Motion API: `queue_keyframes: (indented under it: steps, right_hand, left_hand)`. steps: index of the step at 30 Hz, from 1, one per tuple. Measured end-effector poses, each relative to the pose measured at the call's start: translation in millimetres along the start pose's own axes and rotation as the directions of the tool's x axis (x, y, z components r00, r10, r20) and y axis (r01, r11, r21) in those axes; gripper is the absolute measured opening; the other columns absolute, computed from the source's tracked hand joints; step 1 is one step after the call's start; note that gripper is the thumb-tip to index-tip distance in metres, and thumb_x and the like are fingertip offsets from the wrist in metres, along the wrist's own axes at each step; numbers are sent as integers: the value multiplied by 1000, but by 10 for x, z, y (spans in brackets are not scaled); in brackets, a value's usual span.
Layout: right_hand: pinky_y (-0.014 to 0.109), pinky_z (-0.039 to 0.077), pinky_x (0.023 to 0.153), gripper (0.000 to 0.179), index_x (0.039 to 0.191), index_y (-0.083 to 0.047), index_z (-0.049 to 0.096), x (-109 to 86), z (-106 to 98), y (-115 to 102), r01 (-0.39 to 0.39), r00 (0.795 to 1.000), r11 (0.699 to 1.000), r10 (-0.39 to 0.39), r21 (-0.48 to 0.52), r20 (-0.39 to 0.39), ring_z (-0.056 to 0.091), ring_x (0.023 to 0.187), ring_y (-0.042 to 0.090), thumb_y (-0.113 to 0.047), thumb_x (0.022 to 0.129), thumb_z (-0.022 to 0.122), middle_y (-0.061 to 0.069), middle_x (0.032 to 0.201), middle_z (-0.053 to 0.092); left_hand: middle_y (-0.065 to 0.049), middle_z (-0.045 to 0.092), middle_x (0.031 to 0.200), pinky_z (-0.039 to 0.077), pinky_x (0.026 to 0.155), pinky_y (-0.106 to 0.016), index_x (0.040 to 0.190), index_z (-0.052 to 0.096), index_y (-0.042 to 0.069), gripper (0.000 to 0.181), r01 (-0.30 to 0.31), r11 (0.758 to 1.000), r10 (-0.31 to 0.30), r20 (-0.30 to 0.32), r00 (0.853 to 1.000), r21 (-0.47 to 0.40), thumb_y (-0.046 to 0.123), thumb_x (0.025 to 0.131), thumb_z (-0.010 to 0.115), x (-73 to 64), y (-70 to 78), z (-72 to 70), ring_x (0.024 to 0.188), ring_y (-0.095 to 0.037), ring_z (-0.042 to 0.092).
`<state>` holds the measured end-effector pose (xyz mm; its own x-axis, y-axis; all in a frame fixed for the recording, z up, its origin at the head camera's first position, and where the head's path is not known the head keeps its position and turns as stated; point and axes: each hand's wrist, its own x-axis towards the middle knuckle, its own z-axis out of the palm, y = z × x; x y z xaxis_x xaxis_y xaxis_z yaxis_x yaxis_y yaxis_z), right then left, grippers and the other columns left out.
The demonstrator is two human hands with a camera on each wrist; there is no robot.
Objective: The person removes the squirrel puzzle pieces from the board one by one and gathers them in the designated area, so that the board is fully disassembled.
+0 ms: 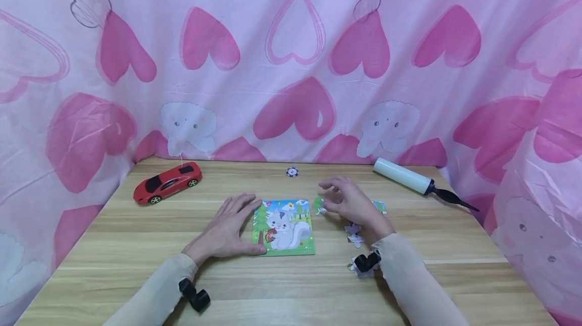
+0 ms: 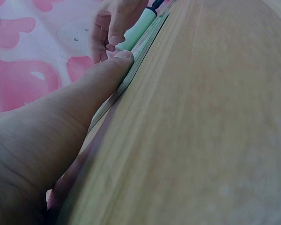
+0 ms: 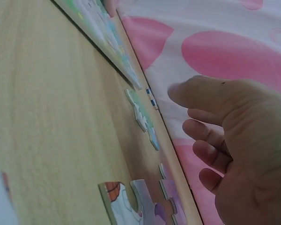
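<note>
A square picture puzzle with a white squirrel on it lies flat on the wooden table. Along its left side rests my left hand, the thumb at the lower left corner and the fingers at the upper left edge. To the right of the puzzle, my right hand hovers over loose puzzle pieces with loosely bent fingers and nothing in its grasp. A green-and-white puzzle piece lies below its fingertips. Other puzzle pieces lie under and beside the right wrist, partly hidden by it.
At the back left stands a red toy car. A dark blue and white poker chip lies near the table's far edge. A pale green hand pump with a black nozzle lies back right. Behind the table hangs a pink heart-patterned curtain.
</note>
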<state>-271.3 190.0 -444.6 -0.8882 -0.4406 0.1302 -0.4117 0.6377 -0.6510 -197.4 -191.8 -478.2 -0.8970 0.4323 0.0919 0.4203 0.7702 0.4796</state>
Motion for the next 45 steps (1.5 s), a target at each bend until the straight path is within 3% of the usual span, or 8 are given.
queue_keyframes:
  steps: [10,19,26,33,45]
  right_hand:
    - [53,58,113,60,149,-11,68,-11,-7,-4,-8,999,1000,9,-27,31,59,131,30,-24,95,92,5,145,63]
    - [54,60,109,62,151,-10,67,-37,-26,-31,19,1000,1000,-19,4,8,60,132,31,-25,96,91,5,148,65]
    - [56,56,107,61,152,-14,67,-8,24,-259,68,998,996,-67,57,-17,61,132,36,-22,96,91,8,147,69]
    - [63,58,103,64,153,-14,65,24,148,-474,156,988,982,-155,107,-14,64,128,42,-25,96,91,13,144,69]
    - [59,60,105,62,152,-11,66,92,476,-777,184,980,968,-194,171,45,65,126,37,-27,97,90,15,143,69]
  left_hand:
    - [-12,30,181,5,140,-65,173,41,19,127,-2,1000,2,-5,1000,6,89,75,81,4,1,-4,170,-39,21]
    - [-12,31,180,5,140,-65,173,41,19,127,-7,1000,7,0,1000,7,89,75,81,1,-5,7,169,-40,23]
    - [-13,32,180,7,140,-67,173,42,18,126,-20,1000,20,-15,1000,7,88,75,82,-7,-13,7,167,-41,25]
    - [-15,34,178,7,140,-66,172,43,16,126,-38,999,38,-24,999,4,86,75,84,-8,-16,-3,166,-42,27]
    - [-13,34,179,8,139,-67,173,43,17,125,-37,999,38,-20,999,27,89,77,80,-6,-24,9,166,-41,28]
